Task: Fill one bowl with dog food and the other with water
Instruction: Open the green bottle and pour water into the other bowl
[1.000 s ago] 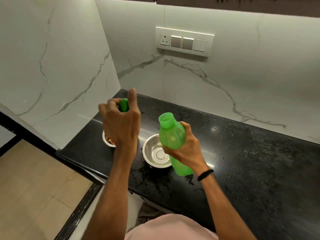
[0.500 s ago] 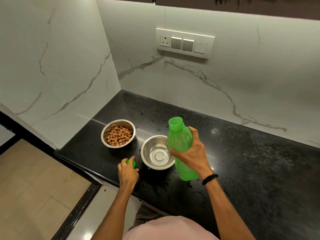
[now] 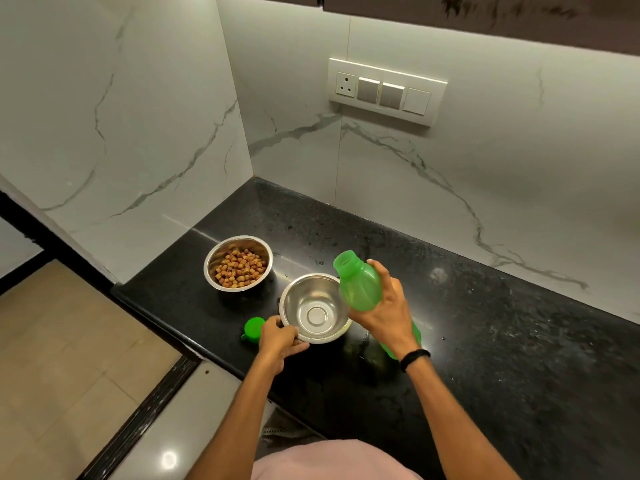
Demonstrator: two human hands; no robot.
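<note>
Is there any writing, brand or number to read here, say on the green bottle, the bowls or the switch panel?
None that can be read. The green bottle, its cap, the food bowl, the empty bowl and the switch panel show no words, numbers or logos in this view.

Left hand (image 3: 278,341) gripping bowl (image 3: 316,308) rim, right hand (image 3: 384,315) wrapped round bottle (image 3: 358,284), both forearms extended
</note>
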